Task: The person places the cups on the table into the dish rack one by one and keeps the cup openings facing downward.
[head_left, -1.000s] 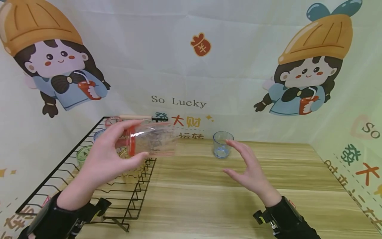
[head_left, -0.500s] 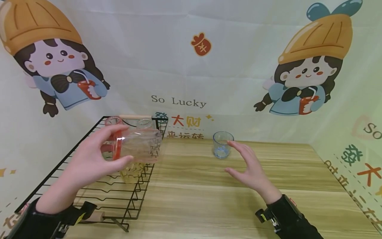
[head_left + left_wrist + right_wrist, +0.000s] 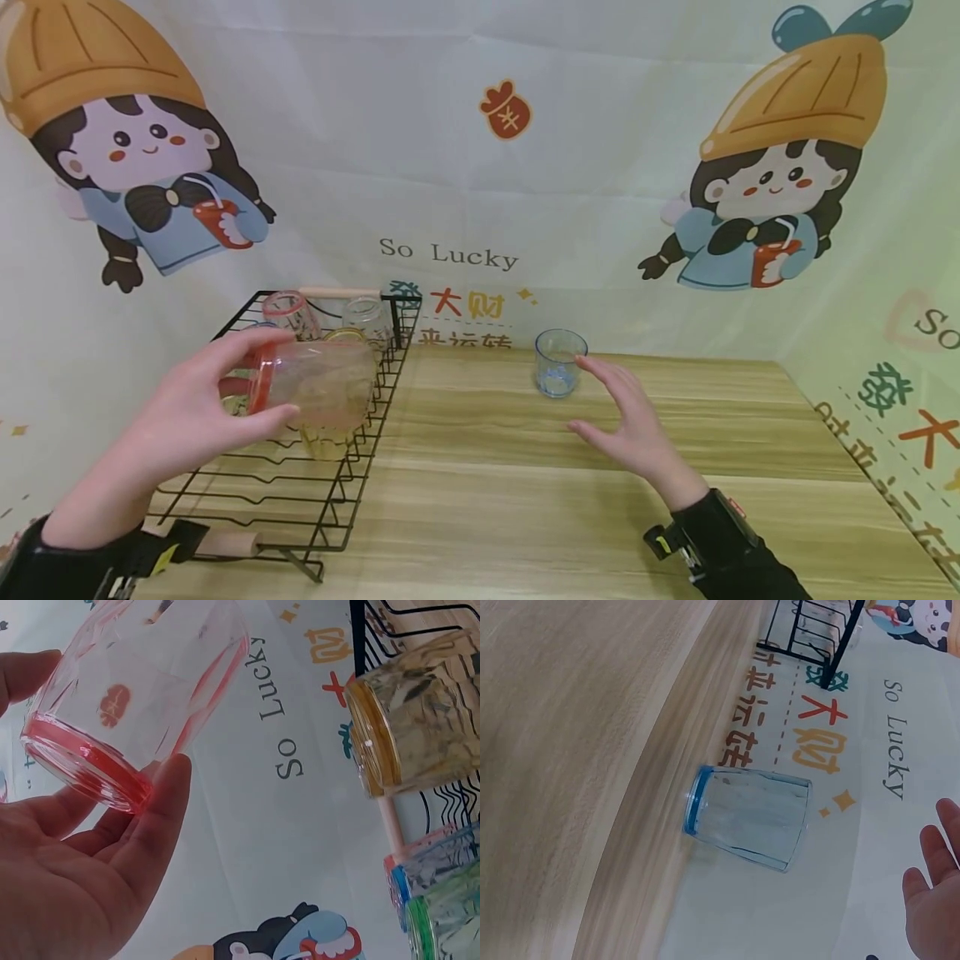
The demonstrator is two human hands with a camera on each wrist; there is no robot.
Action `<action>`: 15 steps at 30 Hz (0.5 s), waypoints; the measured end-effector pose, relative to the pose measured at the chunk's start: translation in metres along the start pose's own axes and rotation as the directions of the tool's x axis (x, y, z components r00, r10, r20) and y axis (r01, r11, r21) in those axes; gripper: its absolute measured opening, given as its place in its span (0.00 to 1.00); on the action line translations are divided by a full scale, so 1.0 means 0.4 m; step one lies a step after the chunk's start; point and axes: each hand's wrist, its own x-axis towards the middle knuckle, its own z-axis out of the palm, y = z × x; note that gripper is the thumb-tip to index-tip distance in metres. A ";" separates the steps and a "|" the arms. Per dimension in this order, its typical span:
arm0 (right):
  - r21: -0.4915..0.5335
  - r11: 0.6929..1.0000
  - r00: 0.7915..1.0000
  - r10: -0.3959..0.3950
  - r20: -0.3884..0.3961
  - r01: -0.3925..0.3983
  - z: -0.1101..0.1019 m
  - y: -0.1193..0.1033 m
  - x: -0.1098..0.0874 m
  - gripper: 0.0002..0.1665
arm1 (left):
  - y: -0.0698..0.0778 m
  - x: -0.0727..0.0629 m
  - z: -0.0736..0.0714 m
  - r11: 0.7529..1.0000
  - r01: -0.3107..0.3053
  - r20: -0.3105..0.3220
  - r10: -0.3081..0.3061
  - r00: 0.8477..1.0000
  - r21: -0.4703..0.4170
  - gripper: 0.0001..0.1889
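Observation:
My left hand (image 3: 183,408) grips a pink-tinted drinking glass (image 3: 318,375) by its thick red base, thumb and fingers round it. The glass lies sideways in the air above the black wire rack (image 3: 258,501), its mouth pointing right. Below and behind it, a yellow glass (image 3: 420,712) is on the rack, partly covered in the head view. My right hand (image 3: 630,429) hovers over the table with thumb and fingers spread, holding nothing. Just beyond its fingertips a blue-tinted glass (image 3: 557,375) stands upright on the wooden table.
Upside down at the rack's far end are a red-rimmed glass (image 3: 288,312) and a clear glass (image 3: 366,315). Green (image 3: 450,922) and blue (image 3: 442,859) glasses show in the left wrist view. A printed cloth (image 3: 465,167) backs the table (image 3: 600,517).
My left hand has moved left and slightly down with the pink glass, bringing it from the rack's right side to over the rack. The right hand has barely shifted.

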 end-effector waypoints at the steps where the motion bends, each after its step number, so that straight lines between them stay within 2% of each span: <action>1: -0.002 1.000 1.000 -0.002 -0.002 0.002 0.000 0.002 0.000 0.49 | -0.004 -0.003 -0.002 1.000 -0.009 -0.004 0.009 1.000 -0.002 0.38; 6: -0.008 1.000 1.000 0.001 0.002 -0.001 0.000 0.008 -0.003 0.49 | -0.026 -0.017 -0.018 1.000 -0.024 0.002 0.024 1.000 -0.001 0.38; 10: -0.013 1.000 1.000 0.015 0.011 -0.015 0.000 0.011 -0.006 0.48 | -0.042 -0.030 -0.034 1.000 -0.007 0.015 0.007 1.000 0.020 0.38; 15: -0.012 0.999 0.999 0.031 0.018 -0.031 0.001 0.014 -0.007 0.47 | -0.064 -0.043 -0.049 0.997 0.038 0.050 -0.041 0.998 0.071 0.38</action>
